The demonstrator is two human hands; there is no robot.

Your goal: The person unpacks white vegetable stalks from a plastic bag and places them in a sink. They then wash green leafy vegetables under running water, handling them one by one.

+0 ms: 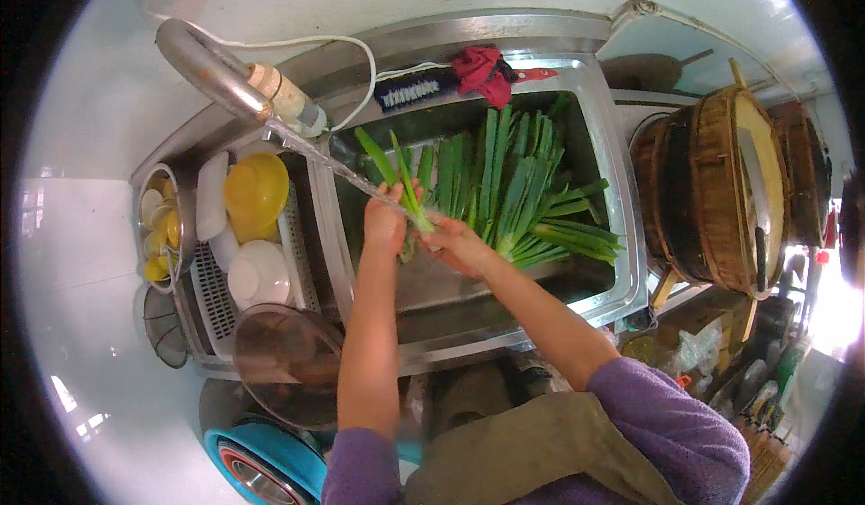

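Both my hands hold one leafy green stalk [417, 216], probably a leek or large scallion, under running water. My left hand [386, 218] grips its green part, with leaf tips pointing up and left. Around the paler lower end, the fingers of my right hand [454, 241] are closed. Water pours in a slanting stream from the metal faucet [223, 76] onto the stalk between my hands. Several more green stalks [517, 187] lie in the stainless steel sink [324, 235], to the right of my hands.
On the sink's back ledge lie a scrub brush [413, 91], a red cloth [483, 72] and a red-handled tool [537, 74]. Yellow bowls [255, 187] and white bowls [259, 275] fill a rack at left. A wooden bucket [709, 187] holding a knife [755, 194] stands at right.
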